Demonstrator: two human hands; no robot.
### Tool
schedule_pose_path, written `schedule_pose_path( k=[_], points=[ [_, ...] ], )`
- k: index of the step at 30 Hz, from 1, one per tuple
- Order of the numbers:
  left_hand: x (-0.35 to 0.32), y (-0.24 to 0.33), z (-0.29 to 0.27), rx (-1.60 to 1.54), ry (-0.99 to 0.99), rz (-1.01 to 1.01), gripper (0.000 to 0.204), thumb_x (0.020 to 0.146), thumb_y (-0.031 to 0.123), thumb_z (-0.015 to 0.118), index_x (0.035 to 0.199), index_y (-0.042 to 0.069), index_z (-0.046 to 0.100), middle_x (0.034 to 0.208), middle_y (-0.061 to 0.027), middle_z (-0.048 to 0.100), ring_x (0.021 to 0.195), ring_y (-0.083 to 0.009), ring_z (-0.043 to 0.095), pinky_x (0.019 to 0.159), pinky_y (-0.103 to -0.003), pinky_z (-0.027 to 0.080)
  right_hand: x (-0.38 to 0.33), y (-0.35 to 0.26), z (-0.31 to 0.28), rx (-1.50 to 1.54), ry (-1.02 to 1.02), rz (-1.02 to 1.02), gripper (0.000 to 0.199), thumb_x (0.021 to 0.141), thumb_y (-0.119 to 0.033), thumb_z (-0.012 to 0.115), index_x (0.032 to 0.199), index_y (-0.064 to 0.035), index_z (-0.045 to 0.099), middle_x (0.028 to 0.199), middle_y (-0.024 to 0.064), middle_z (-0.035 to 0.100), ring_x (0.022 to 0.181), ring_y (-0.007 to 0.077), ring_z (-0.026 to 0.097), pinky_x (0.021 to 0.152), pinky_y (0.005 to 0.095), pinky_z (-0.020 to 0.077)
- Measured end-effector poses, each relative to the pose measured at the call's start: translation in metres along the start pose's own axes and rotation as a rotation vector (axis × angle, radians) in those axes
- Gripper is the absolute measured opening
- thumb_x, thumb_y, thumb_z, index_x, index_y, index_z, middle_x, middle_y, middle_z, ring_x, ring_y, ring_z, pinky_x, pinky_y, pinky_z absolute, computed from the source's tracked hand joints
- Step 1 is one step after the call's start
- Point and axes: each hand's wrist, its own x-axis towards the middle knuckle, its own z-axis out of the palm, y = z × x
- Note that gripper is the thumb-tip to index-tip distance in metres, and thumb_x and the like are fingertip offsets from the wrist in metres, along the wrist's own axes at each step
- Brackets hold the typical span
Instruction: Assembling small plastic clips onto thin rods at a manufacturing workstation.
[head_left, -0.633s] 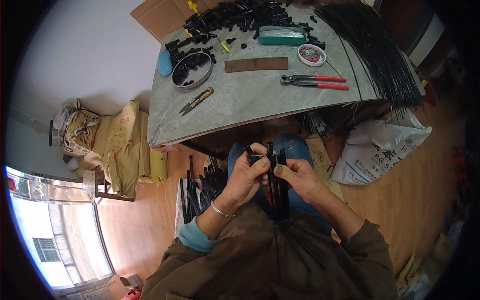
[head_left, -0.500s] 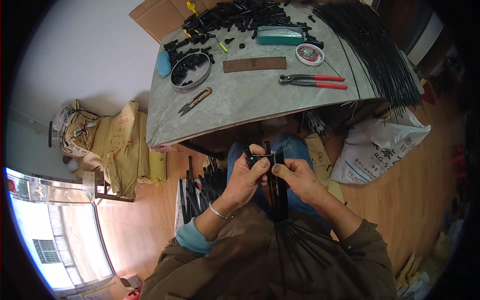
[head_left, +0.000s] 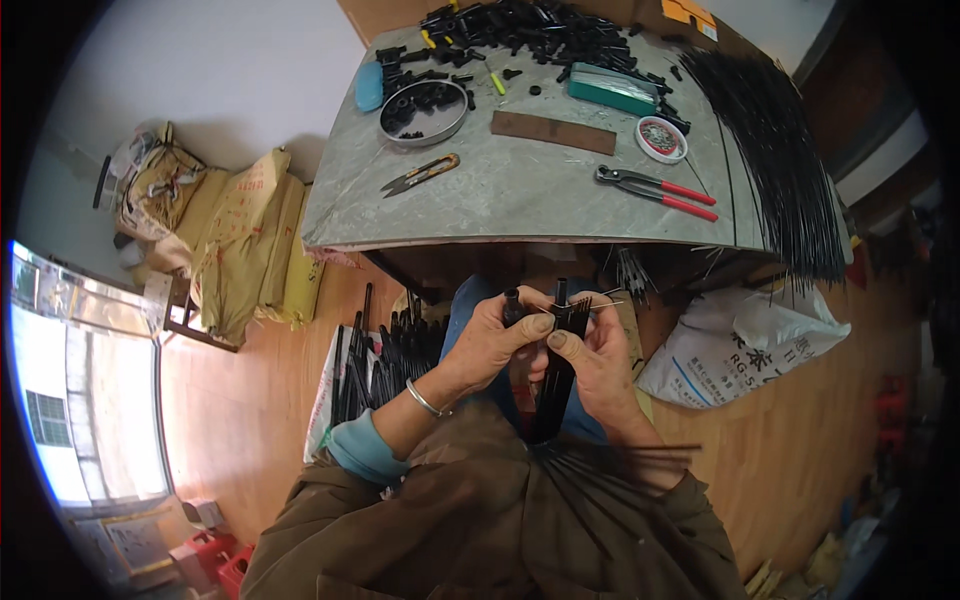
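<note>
In front of my lap my two hands are close together, thumbs almost touching. My left hand (head_left: 497, 345) is closed round a short black tubular part (head_left: 512, 304), its thumb reaching towards the rods. In my right hand (head_left: 600, 362) is a bundle of thin black rods (head_left: 556, 400) around a black tube (head_left: 561, 290), much like an umbrella frame. My right thumb presses on the upper part of the bundle. A thin wire runs across near the bundle's top. Below, loose rods fan out over my clothes, some blurred. My fingers partly hide how the parts join.
On the table (head_left: 480, 215) lie snips (head_left: 420, 175), red-handled pincers (head_left: 655, 192), a brown strip (head_left: 553, 132), a round tin (head_left: 466, 118), a teal box (head_left: 612, 92) and piles of black parts. Black assemblies (head_left: 395, 355) stand at left. A white sack (head_left: 735, 350) lies at right.
The view has turned, so the table appears farther right and tilted. My right fingers have shifted up behind the bundle near the wire. The loose rod ends have swung to the right.
</note>
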Motion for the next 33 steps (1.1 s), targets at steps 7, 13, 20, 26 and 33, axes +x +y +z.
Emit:
schedule_pose_path(
  k=[7, 13, 20, 26, 33],
  points=[
    [-0.006, 0.011, 0.008, 0.118, 0.035, 0.023, 0.022, 0.091, 0.020, 0.064, 0.103, 0.002, 0.058, 0.073, -0.0001, 0.056, 0.056, -0.0074, 0.049, 0.050, -0.020, 0.036, 0.005, 0.004, 0.000, 0.023, -0.078, -0.053, 0.039, 0.088, -0.005, 0.064, 0.120, -0.0031, 0.042, 0.084, 0.0084, 0.060, 0.064, 0.0162, 0.061, 0.053, 0.0284, 0.0522],
    [0.021, 0.018, -0.013, -0.022, 0.235, 0.058, 0.035, 0.099, 0.034, 0.047, 0.108, 0.001, 0.054, 0.071, -0.0001, 0.049, 0.058, -0.0111, 0.045, 0.055, -0.024, 0.038, 0.004, 0.007, 0.001, 0.026, -0.025, -0.012, 0.039, 0.089, -0.007, 0.064, 0.122, -0.0030, 0.043, 0.084, 0.0073, 0.057, 0.064, 0.0153, 0.058, 0.053, 0.0284, 0.0497],
    [0.052, 0.049, 0.004, -0.278, -0.246, -0.142, 0.042, 0.100, 0.043, 0.042, 0.106, 0.004, 0.054, 0.102, -0.0094, 0.061, 0.102, -0.0244, 0.059, 0.089, -0.036, 0.046, 0.003, 0.006, 0.004, -0.011, -0.038, 0.010, 0.028, 0.090, -0.010, 0.061, 0.113, -0.0046, 0.047, 0.087, 0.0067, 0.055, 0.060, 0.0156, 0.055, 0.051, 0.0301, 0.0467],
    [0.055, 0.042, -0.002, 0.115, -0.284, -0.015, 0.034, 0.091, 0.032, 0.063, 0.108, 0.002, 0.061, 0.098, -0.0057, 0.063, 0.090, -0.0142, 0.060, 0.084, -0.028, 0.047, 0.003, 0.004, 0.003, -0.034, -0.003, 0.005, 0.020, 0.090, -0.012, 0.063, 0.102, -0.0031, 0.049, 0.081, 0.0053, 0.055, 0.059, 0.0138, 0.055, 0.050, 0.0283, 0.0462],
    [0.054, 0.045, -0.005, 0.203, -0.190, 0.032, 0.032, 0.091, 0.024, 0.064, 0.113, 0.002, 0.061, 0.093, -0.0031, 0.064, 0.089, -0.0096, 0.059, 0.080, -0.025, 0.048, 0.006, 0.003, 0.006, -0.082, 0.027, 0.029, 0.021, 0.088, -0.014, 0.066, 0.099, -0.0035, 0.050, 0.078, 0.0047, 0.055, 0.057, 0.0131, 0.055, 0.048, 0.0274, 0.0457]
  ],
)
